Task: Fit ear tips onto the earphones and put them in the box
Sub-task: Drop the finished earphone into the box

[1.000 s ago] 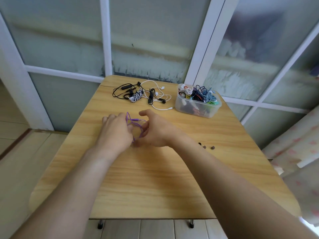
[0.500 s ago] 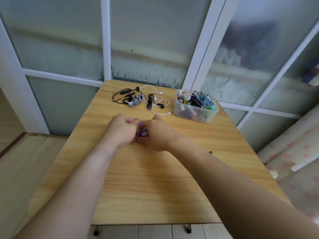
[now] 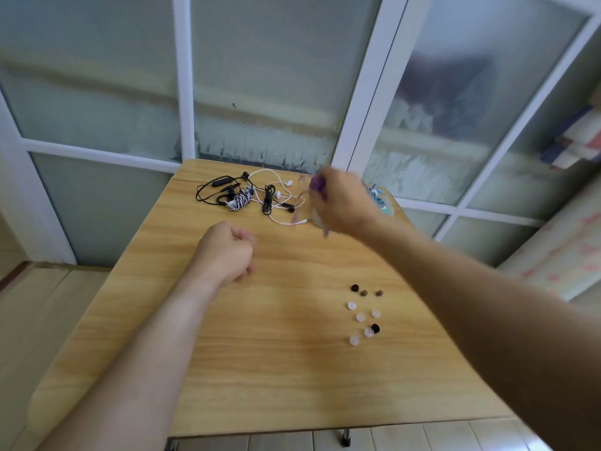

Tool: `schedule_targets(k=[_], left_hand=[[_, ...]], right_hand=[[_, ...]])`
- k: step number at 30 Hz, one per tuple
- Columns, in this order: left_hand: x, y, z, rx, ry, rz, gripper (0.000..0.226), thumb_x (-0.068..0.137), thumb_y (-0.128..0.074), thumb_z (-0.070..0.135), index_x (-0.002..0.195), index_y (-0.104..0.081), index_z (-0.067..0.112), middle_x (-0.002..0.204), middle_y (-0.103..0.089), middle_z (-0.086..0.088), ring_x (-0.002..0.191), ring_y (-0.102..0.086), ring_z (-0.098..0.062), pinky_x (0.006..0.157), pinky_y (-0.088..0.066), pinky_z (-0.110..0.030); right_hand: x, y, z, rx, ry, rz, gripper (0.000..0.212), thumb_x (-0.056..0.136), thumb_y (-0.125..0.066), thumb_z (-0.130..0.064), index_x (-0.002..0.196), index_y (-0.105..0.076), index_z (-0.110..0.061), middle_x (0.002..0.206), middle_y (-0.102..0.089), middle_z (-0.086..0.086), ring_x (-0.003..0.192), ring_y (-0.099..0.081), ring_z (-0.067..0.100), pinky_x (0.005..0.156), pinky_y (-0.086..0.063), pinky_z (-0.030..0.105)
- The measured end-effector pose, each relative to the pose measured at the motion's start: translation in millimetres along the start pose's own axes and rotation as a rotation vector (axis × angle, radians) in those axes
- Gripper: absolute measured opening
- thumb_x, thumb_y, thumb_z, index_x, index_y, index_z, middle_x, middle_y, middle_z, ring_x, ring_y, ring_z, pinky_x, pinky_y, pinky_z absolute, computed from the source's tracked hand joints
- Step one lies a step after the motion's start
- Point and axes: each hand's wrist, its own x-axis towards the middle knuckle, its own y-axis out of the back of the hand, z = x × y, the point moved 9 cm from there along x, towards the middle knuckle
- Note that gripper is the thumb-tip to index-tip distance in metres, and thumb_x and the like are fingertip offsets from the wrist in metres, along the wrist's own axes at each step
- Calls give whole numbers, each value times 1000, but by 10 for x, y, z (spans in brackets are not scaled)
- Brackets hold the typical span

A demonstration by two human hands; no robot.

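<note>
Purple earphones (image 3: pixel 318 184), bundled into a small wad, sit in the right hand (image 3: pixel 341 203) at the upper middle of the frame, its fingers (image 3: pixel 320 198) closed round the wad while a loose end of the thin lead trails blurred beneath. The hand is over the near edge of the clear plastic box (image 3: pixel 382 203), which it mostly hides; only a bit of rim and some blue cable show to its right. The left hand (image 3: pixel 227 249) rests left of centre on the bench (image 3: pixel 260 369) with fingers curled into a loose fist, apparently holding nothing.

A wad like this should be very light and limp. The cord will spring open and snag if gripped by one strand, so the whole coil is best cupped, as here, and let go low inside the box. The fitted tips are probably soft silicone held only by friction; tugging the lead near the buds could pull them off.

Loose ear tips (image 3: pixel 364 315), black, brownish and translucent, lie scattered at right of centre; they look tiny and squashy, likely to roll or skid, and are best pinched by the sides. Black, white and striped earphones (image 3: pixel 250 196) lie tangled at the bench's far edge; lift each by its buds, not by a cable loop.
</note>
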Motion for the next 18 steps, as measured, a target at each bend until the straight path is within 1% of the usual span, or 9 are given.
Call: schedule_targets(k=[2, 4, 5, 9, 12, 13, 15, 17, 18], left_hand=[[25, -41, 1, -4, -5, -14, 10, 93, -52, 12, 85, -57, 15, 85, -71, -14, 66, -67, -29, 65, -54, -39], [48, -88, 5, -4, -10, -28, 10, 92, -52, 10, 84, -57, 13, 85, -70, -13, 63, -65, -26, 61, -51, -35], [60, -117, 10, -5, -8, -37, 11, 92, -52, 9, 83, -57, 13, 84, -69, -12, 62, -64, -26, 59, -49, -34], [104, -211, -20, 16, -6, -75, 12, 93, -54, 14, 82, -59, 13, 79, -71, -15, 65, -64, -28, 58, -46, -32], [146, -221, -37, 54, -17, -79, 12, 93, -55, 16, 82, -60, 14, 77, -72, -11, 64, -66, -26, 54, -44, -28], [162, -207, -32, 67, -21, -73, 12, 92, -55, 16, 82, -61, 15, 77, -72, -9, 64, -68, -25, 53, -42, -26], [197, -187, -18, 91, -30, -62, 12, 91, -55, 15, 81, -62, 16, 79, -73, -7, 63, -69, -23, 51, -40, -25], [214, -178, 0, 107, -36, -58, 12, 91, -55, 15, 83, -62, 17, 81, -73, -5, 59, -68, -19, 49, -39, -24], [230, -180, 9, 112, -38, -57, 11, 92, -56, 16, 83, -62, 17, 82, -73, -5, 57, -66, -18, 48, -38, -23]], right_hand=[[236, 397, 186, -6, -55, 115, 19, 91, -50, -10, 98, -66, -3, 94, -70, 18, 89, -63, 34, 72, -44, 31], [458, 653, 351, -48, -97, 151, 21, 89, -51, -10, 98, -68, -2, 97, -70, 18, 92, -63, 34, 73, -44, 29], [554, 725, 425, -78, -112, 139, 22, 88, -51, -10, 98, -68, -2, 97, -70, 17, 93, -63, 34, 74, -46, 29], [822, 604, 696, -267, -170, -93, 21, 86, -53, -11, 98, -69, -2, 95, -71, 17, 95, -66, 35, 78, -54, 39], [885, 390, 787, -359, -161, -197, 22, 87, -54, -9, 100, -70, 0, 100, -71, 20, 96, -67, 35, 80, -56, 42], [885, 303, 785, -392, -142, -212, 21, 87, -56, -9, 99, -70, 0, 101, -71, 19, 93, -67, 34, 79, -57, 41], [889, 64, 833, -422, -124, -260, 18, 88, -57, -11, 98, -70, -3, 101, -70, 14, 87, -62, 30, 74, -52, 35], [857, -189, 927, -387, -166, -352, 20, 91, -51, -15, 96, -67, -5, 106, -67, 15, 90, -59, 30, 77, -51, 36], [844, -290, 976, -359, -199, -402, 22, 92, -45, -17, 89, -63, -6, 109, -64, 17, 92, -56, 31, 80, -49, 37]])
